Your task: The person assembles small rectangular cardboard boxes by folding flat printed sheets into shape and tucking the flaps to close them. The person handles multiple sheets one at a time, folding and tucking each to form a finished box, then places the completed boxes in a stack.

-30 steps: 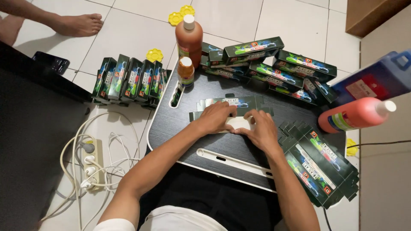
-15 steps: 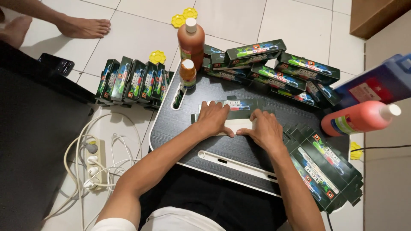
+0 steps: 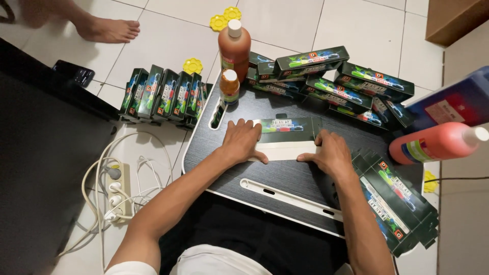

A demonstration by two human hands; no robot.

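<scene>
While two hands [image 3: 244, 142] [image 3: 328, 153] press one flat carton [image 3: 285, 137], two bottles [image 3: 234, 46] stand.

Two bare forearms, uncovered from the elbows down to the wrists. Left hand [image 3: 243, 140] and right hand [image 3: 329, 154] bare too: no gloves, no rings, no watch, no bracelet or strap on either wrist. Short nails, as far as can be told. White sleeve [image 3: 130, 267] at the left upper arm, cut short above the elbow. White shirt [image 3: 214, 260] across the chest at the lower edge, plain, with no print showing. Black trousers [image 3: 254, 239] over the lap below the desk edge, dark and plain, without visible seams, pockets or pattern.
</scene>
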